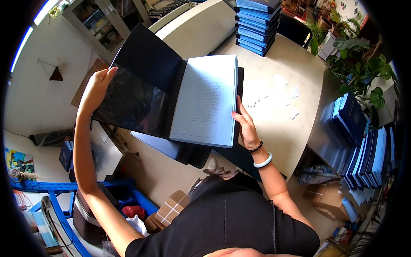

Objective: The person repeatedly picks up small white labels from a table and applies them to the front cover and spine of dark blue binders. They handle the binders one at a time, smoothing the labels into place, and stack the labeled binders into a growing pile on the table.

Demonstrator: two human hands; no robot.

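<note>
A thick black hard-covered binder (145, 81) lies open in front of me, tilted over the table's near left edge. Its front cover is swung up to the left, glossy on the inside. On the right is the thick page block (201, 103), its top white sheet bearing a printed table too small to read. My left hand (102, 81) pinches the cover's outer left edge. Along the right edge of the page block my right hand (247, 128) grips the binder, thumb on the side of the sheets; some fingers are hidden. Another binder (156, 143) shows partly underneath.
A tall stack of similar binders (257, 28) stands at the table's far end. Torn paper scraps (294, 92) lie on the pale table (295, 55). More binders (368, 158) stand at the right, beside plants (359, 60). Cardboard boxes (173, 205) sit on the floor.
</note>
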